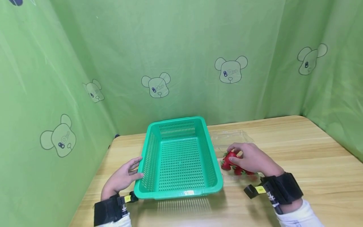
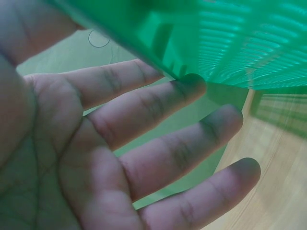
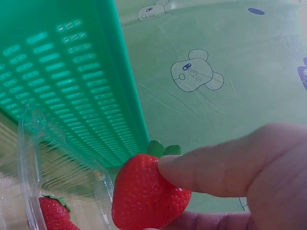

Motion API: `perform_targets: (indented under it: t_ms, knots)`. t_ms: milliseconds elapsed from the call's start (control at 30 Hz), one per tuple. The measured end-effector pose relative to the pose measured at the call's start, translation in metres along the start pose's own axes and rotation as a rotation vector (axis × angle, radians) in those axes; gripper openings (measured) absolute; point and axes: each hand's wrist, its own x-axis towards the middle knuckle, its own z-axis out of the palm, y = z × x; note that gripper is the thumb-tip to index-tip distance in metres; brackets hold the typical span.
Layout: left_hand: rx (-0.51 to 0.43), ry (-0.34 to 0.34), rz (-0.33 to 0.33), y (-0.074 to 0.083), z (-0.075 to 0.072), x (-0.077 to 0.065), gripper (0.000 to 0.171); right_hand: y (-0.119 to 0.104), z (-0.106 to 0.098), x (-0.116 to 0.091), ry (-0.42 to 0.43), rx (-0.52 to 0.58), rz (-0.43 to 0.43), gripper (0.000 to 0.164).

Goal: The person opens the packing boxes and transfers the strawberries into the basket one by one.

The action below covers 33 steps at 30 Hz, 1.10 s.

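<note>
A green plastic basket (image 1: 181, 164) with slotted walls stands in the middle of the table, bare inside. Its left rim is gripped by my left hand (image 1: 122, 179), thumb over the edge and fingers (image 2: 168, 143) spread along the outer wall. My right hand (image 1: 253, 159) pinches a red strawberry (image 3: 148, 194) between thumb and fingers, its green leaves upward. Just beneath that hand, more strawberries (image 1: 239, 171) lie in a clear plastic box (image 3: 31, 167) to the right of the basket. The hand partly hides them in the head view.
The clear box's lid (image 1: 231, 137) lies folded back toward the rear of the wooden table (image 1: 309, 151). A green curtain (image 1: 193, 63) printed with bear heads surrounds the table at the back and sides.
</note>
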Motion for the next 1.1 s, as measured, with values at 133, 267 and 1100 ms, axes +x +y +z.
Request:
perform_targets:
  t_ms: [133, 267, 1100]
  knots:
    - [0.005, 0.004, -0.001, 0.001, 0.0, 0.0, 0.066, -0.002, -0.001, 0.0, 0.002, 0.007, -0.007, 0.024]
    - [0.003, 0.009, -0.005, 0.001, 0.0, -0.001, 0.066, -0.004, -0.002, 0.0, 0.006, 0.015, -0.007, 0.026]
    - [0.002, 0.013, 0.005, 0.0, 0.001, 0.0, 0.066, -0.013, -0.004, 0.008, 0.029, 0.014, -0.029, 0.023]
